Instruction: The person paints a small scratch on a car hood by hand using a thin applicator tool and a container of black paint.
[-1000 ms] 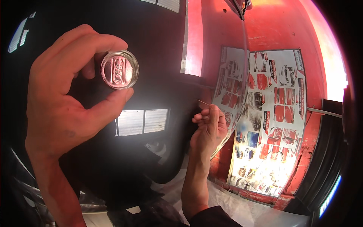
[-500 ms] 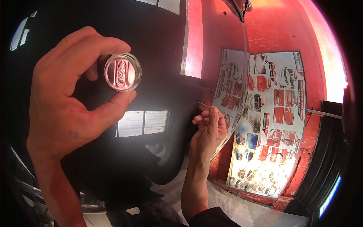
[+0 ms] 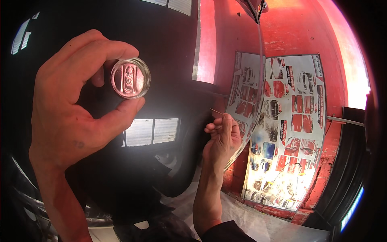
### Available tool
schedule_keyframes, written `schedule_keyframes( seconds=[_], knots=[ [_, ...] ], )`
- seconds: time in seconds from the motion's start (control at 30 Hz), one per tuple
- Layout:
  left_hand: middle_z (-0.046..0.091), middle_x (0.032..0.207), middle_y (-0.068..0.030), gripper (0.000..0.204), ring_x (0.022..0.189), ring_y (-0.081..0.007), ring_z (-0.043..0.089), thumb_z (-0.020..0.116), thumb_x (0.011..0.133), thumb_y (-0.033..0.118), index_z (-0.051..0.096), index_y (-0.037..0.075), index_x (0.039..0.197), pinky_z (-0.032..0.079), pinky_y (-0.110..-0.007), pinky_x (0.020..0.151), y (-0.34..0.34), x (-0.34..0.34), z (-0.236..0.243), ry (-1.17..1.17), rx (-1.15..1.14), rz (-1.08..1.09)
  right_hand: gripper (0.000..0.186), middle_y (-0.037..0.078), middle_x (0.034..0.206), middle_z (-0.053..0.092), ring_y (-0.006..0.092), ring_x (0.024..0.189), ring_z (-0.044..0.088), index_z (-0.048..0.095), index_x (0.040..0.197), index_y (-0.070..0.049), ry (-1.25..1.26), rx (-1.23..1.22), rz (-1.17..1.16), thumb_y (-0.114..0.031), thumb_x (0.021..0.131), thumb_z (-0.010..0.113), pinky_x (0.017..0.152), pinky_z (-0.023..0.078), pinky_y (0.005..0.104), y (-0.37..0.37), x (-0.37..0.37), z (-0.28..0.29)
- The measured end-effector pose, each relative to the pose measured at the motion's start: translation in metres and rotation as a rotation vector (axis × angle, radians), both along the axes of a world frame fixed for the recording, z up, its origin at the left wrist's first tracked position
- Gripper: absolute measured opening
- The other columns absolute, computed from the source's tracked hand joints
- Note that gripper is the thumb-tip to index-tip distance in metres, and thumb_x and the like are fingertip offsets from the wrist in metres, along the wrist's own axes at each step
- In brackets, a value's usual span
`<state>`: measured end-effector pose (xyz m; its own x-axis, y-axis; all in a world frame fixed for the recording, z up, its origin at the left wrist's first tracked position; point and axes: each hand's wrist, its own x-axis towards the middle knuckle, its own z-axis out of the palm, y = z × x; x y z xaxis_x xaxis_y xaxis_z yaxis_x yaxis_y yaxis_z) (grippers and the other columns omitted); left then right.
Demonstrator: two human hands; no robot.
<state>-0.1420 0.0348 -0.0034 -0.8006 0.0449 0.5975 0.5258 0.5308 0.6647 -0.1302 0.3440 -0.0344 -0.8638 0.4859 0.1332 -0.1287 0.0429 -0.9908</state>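
Item: small round jar point(image 3: 130, 79), shiny embossed end turned toward me; whether lid or base, I could not tell. Location: in my left hand point(image 3: 66, 111), raised before a glossy black panel point(image 3: 181, 90), apparently car bodywork. Thumb and index finger were clamped on opposite edges of the rim; another fingertip was curled behind, apart from the jar as far as I could see.

Item: thin pointed stick point(image 3: 217, 111). Location: pinched in my right hand point(image 3: 222, 137), those fingers together, tip aimed up and left. Contact between tip and panel: could not be told.

Surroundings: illustrated poster point(image 3: 304, 105) on a red wall point(image 3: 286, 38), right; translucent sheeting point(image 3: 262, 220), below; dark sleeve point(image 3: 227, 233) at my right forearm.

Risks, in my judgement: the jar was pinched at two points only, so a slackened thumb or a greasy edge could have let it slip and mark the gloss. Contents unseen; anything loose might have spilled with more tilt, if the jar was unsealed. A wavering right wrist could have dragged the tip across the finish; too hard a pinch could have snapped the stick.
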Motion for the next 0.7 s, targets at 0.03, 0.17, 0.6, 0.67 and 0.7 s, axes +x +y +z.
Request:
schedule_keyframes(
  seconds=[0.03,0.17,0.6,0.67,0.7],
  knots=[
    [0.059,0.088,-0.0009,0.050,0.073,-0.0101,0.051,0.077,0.062,0.005,0.070,0.005,0.112,0.037,-0.026,0.064,0.000,0.000,0.000,0.007,0.004,-0.001,0.019,0.007,0.081,0.068,0.0139,0.062,0.065,0.064,0.101,-0.001,-0.004,0.001,-0.009,-0.019,0.103,0.065,0.056,0.055,0.0260,0.000,0.000,0.000],
    [0.059,0.088,-0.0008,0.050,0.073,-0.0102,0.051,0.077,0.062,0.004,0.070,0.005,0.111,0.038,-0.026,0.064,0.000,0.001,-0.001,-0.004,0.011,0.002,0.017,0.008,0.079,0.066,0.0159,0.059,0.063,0.063,0.098,0.000,0.014,-0.023,-0.036,-0.017,0.103,0.065,0.056,0.053,0.0300,-0.001,0.001,-0.001],
    [0.064,0.092,-0.0060,0.046,0.075,-0.0172,0.062,0.082,0.065,0.005,0.071,0.005,0.109,0.051,-0.029,0.067,0.003,0.011,0.014,-0.170,0.082,0.032,0.018,0.007,0.080,0.065,0.0155,0.058,0.063,0.063,0.101,-0.002,0.010,-0.135,-0.062,-0.020,0.103,0.064,0.054,0.054,0.0283,-0.004,0.008,-0.005],
    [0.064,0.093,-0.0062,0.046,0.075,-0.0171,0.062,0.083,0.065,0.005,0.071,0.005,0.109,0.051,-0.029,0.067,0.001,0.010,0.014,-0.179,0.072,0.038,0.017,0.007,0.079,0.064,0.0153,0.057,0.062,0.063,0.100,-0.001,0.000,-0.144,-0.081,-0.018,0.103,0.064,0.053,0.053,0.0284,-0.006,0.007,-0.006],
    [0.065,0.094,-0.0065,0.046,0.076,-0.0173,0.063,0.083,0.065,0.004,0.071,0.005,0.110,0.052,-0.029,0.067,0.001,0.010,0.013,-0.178,0.075,0.038,0.016,0.007,0.078,0.063,0.0150,0.057,0.061,0.062,0.099,0.000,-0.006,-0.150,-0.096,-0.015,0.103,0.063,0.053,0.051,0.0284,-0.006,0.006,-0.006]
  ],
)
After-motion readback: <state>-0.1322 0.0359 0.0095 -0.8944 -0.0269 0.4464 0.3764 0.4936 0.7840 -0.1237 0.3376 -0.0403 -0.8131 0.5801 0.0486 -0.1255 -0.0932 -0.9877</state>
